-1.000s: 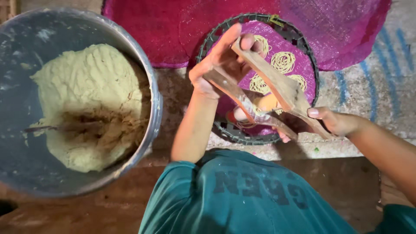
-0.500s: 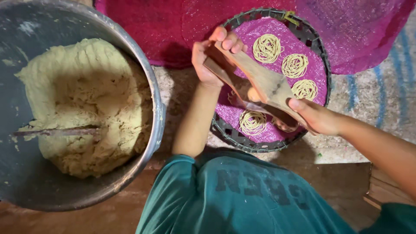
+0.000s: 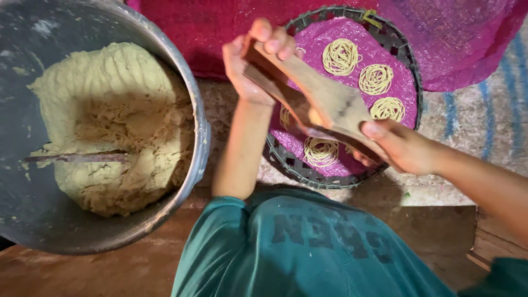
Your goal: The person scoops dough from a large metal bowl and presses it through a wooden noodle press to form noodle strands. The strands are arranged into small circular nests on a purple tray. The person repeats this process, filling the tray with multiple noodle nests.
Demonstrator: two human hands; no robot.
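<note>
Head view: at the far left a large metal pot (image 3: pixel 199 143) is seen, filled well up with pale, coarse dough (image 3: pixel 104 121), and a thin metal stick (image 3: pixel 77 157) is laid across the hollow dug into it. Beside the pot, the left hand (image 3: pixel 250 60) is raised, its fingers (image 3: pixel 275 38) clenched around the upper end of a wooden press (image 3: pixel 316 104). The press is held slanted over a round woven tray (image 3: pixel 404 52), which is lined with a pink mesh sheet (image 3: pixel 352 30). Several coils of thin noodle strands (image 3: pixel 341 56) are laid apart on the sheet: three along the right side, one near the front edge (image 3: pixel 320 151), and another partly hidden under the press. The lower end of the press is grasped by the right hand (image 3: pixel 399 146), thumb on top. The pressing of a further coil is judged to be in hand; a steady squeeze over a bare patch of the sheet seems called for. Behind the tray, more red-pink mesh (image 3: pixel 456 38) is spread over the floor.
</note>
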